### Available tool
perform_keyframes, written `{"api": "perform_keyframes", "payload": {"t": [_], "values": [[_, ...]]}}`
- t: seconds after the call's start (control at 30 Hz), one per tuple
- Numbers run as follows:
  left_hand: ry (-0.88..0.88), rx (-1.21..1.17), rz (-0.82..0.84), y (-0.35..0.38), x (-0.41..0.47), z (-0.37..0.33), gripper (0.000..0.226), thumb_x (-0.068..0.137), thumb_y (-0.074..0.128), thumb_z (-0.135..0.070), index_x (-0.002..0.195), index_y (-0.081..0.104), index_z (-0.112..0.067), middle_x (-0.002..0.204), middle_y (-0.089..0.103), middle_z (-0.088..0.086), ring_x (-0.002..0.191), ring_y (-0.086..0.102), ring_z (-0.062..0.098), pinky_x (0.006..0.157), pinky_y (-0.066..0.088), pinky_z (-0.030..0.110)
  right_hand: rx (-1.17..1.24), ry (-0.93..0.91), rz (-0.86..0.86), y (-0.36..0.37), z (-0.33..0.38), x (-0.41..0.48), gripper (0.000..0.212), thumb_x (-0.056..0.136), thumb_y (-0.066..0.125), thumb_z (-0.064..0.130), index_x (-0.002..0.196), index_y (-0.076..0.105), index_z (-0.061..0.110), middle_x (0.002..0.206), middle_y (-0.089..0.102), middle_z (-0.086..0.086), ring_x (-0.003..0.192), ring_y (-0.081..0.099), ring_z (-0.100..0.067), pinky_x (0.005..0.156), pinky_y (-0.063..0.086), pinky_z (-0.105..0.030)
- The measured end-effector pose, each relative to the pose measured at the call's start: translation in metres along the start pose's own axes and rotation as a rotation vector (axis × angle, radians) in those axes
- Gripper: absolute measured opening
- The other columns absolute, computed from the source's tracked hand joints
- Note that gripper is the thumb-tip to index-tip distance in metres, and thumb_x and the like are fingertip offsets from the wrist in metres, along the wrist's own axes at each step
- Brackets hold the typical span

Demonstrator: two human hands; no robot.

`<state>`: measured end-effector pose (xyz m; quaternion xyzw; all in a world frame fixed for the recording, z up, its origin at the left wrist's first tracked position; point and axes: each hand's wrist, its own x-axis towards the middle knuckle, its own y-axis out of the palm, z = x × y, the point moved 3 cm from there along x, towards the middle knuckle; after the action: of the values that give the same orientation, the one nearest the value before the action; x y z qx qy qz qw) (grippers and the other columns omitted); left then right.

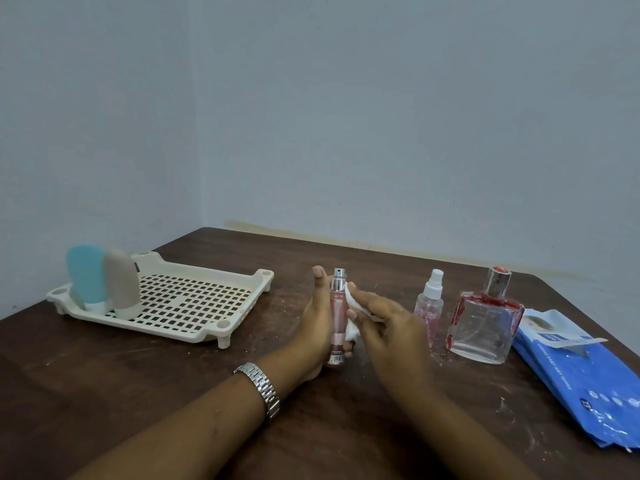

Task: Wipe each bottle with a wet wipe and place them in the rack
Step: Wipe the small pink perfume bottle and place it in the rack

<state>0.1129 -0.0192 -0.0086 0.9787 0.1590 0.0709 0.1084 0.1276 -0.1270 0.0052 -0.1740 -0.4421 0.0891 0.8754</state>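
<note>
My left hand (317,327) grips a slim pink spray bottle (337,317) upright above the table. My right hand (388,327) presses a white wet wipe (351,318) against the bottle's right side, fingers curled round the wipe. A cream perforated rack (194,299) sits at the left, with a blue bottle (85,275) and a beige bottle (121,282) standing cap-down at its left end. To the right stand a small clear spray bottle (429,306) and a square glass perfume bottle with red trim (485,320).
A blue pack of wet wipes (581,375) lies at the table's right edge, its flap peeled open. The brown wooden table (173,393) meets pale walls at the back and left. A metal watch (263,386) is on my left wrist.
</note>
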Motion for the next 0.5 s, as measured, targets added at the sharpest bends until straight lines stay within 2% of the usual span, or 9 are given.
{"api": "perform_keyframes", "payload": {"t": [0.07, 0.13, 0.23, 0.27, 0.33, 0.4, 0.5], "values": [[-0.021, -0.05, -0.029, -0.004, 0.005, 0.0, 0.075, 0.062, 0.021, -0.078, 0.091, 0.066, -0.025, 0.067, 0.071, 0.005, 0.061, 0.066, 0.02, 0.059, 0.051, 0.033, -0.02, -0.051, 0.006, 0.001, 0.002, -0.002, 0.039, 0.083, 0.067, 0.007, 0.118, 0.059, 0.022, 0.107, 0.062, 0.015, 0.098, 0.06, 0.002, 0.084, 0.048, -0.011], [-0.044, -0.103, -0.077, -0.009, 0.009, -0.002, 0.079, 0.067, 0.019, -0.079, 0.09, 0.064, -0.018, 0.061, 0.066, 0.002, 0.055, 0.063, 0.015, 0.055, 0.051, 0.027, -0.076, -0.153, 0.058, 0.007, 0.009, -0.006, 0.031, 0.082, 0.065, 0.009, 0.111, 0.067, 0.019, 0.105, 0.068, 0.009, 0.098, 0.058, 0.003, 0.086, 0.043, -0.006], [-0.101, -0.125, -0.083, -0.012, 0.009, -0.003, 0.079, 0.078, 0.012, -0.078, 0.079, 0.059, -0.015, 0.052, 0.058, 0.0, 0.046, 0.057, 0.01, 0.052, 0.048, 0.023, -0.172, -0.245, 0.128, 0.014, 0.018, -0.008, 0.027, 0.077, 0.062, 0.007, 0.101, 0.072, 0.016, 0.096, 0.072, 0.003, 0.096, 0.056, -0.002, 0.086, 0.033, 0.001], [-0.122, -0.122, -0.064, -0.011, 0.008, -0.004, 0.082, 0.078, 0.01, -0.078, 0.08, 0.06, -0.014, 0.055, 0.059, 0.002, 0.049, 0.058, 0.012, 0.052, 0.049, 0.023, -0.193, -0.251, 0.133, 0.014, 0.018, -0.007, 0.028, 0.076, 0.062, 0.007, 0.1, 0.073, 0.017, 0.095, 0.072, 0.004, 0.093, 0.056, -0.003, 0.085, 0.034, 0.0], [-0.151, -0.101, -0.015, -0.007, 0.007, -0.004, 0.094, 0.071, 0.008, -0.082, 0.095, 0.064, -0.011, 0.071, 0.065, 0.006, 0.064, 0.064, 0.017, 0.055, 0.052, 0.026, -0.235, -0.248, 0.096, 0.01, 0.015, -0.005, 0.027, 0.078, 0.061, 0.01, 0.1, 0.072, 0.021, 0.096, 0.071, 0.008, 0.09, 0.058, -0.001, 0.083, 0.041, -0.009], [-0.169, -0.075, 0.07, -0.001, 0.005, -0.002, 0.102, 0.059, 0.009, -0.086, 0.104, 0.065, -0.013, 0.084, 0.072, 0.008, 0.076, 0.069, 0.021, 0.062, 0.055, 0.032, -0.244, -0.215, 0.044, 0.007, 0.009, -0.003, 0.025, 0.081, 0.059, 0.013, 0.102, 0.072, 0.02, 0.102, 0.07, 0.006, 0.097, 0.058, -0.004, 0.086, 0.045, -0.017], [-0.161, -0.043, 0.157, 0.007, -0.002, 0.001, 0.094, 0.059, 0.012, -0.084, 0.1, 0.064, -0.018, 0.082, 0.071, 0.008, 0.074, 0.07, 0.019, 0.062, 0.056, 0.031, -0.281, -0.177, 0.019, 0.003, 0.004, 0.002, 0.026, 0.088, 0.052, 0.021, 0.105, 0.071, 0.016, 0.108, 0.067, 0.002, 0.102, 0.055, -0.005, 0.09, 0.035, -0.007]]}}
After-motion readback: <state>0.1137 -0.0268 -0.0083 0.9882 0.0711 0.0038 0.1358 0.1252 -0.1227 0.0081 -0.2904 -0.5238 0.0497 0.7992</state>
